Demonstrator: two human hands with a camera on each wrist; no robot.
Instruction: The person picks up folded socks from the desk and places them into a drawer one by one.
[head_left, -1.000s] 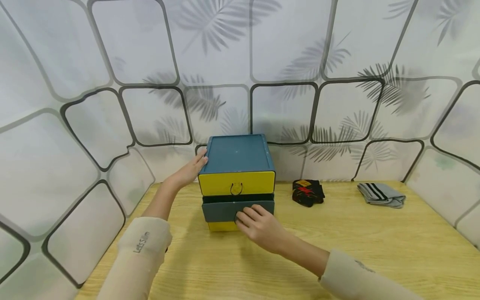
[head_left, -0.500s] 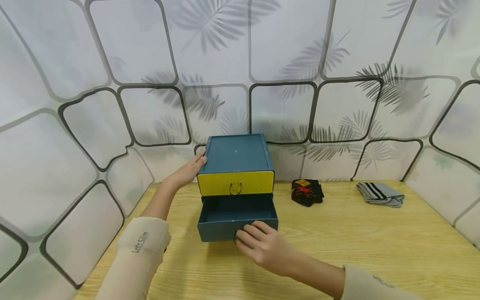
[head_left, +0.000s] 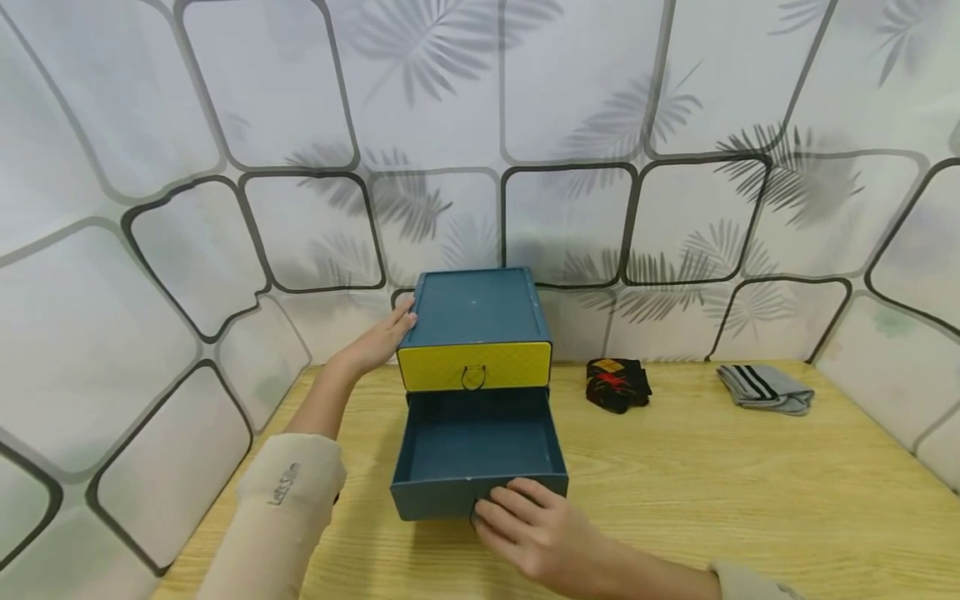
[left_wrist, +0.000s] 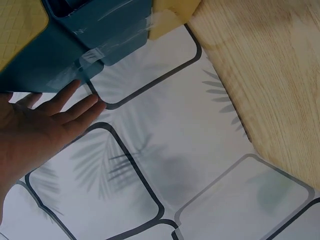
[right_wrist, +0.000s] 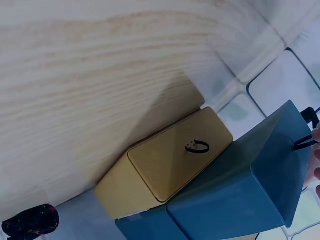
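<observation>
A small chest of drawers (head_left: 476, 307) with a blue top stands on the table. Its blue middle drawer (head_left: 480, 446) is pulled well out, and the bare floor of the drawer shows. My right hand (head_left: 536, 533) is at the drawer's front, fingers curled; in the right wrist view its fingertips (right_wrist: 317, 159) pinch the black loop handle (right_wrist: 303, 143). Straight fingers of my left hand (head_left: 378, 340) rest against the chest's left side near the top edge. Above the open drawer, the yellow top drawer (head_left: 431, 368) is closed.
A folded black bundle (head_left: 617, 387) with red and yellow patterning lies right of the chest. Further right is a folded grey cloth (head_left: 767, 390) with black stripes. The closed yellow bottom drawer (right_wrist: 175, 160) shows in the right wrist view. A patterned wall covering (head_left: 570, 225) rises behind the table.
The blue middle drawer has slid out toward me from slightly open to far out, my right hand moving back with it. The left hand has stayed against the chest's side.
</observation>
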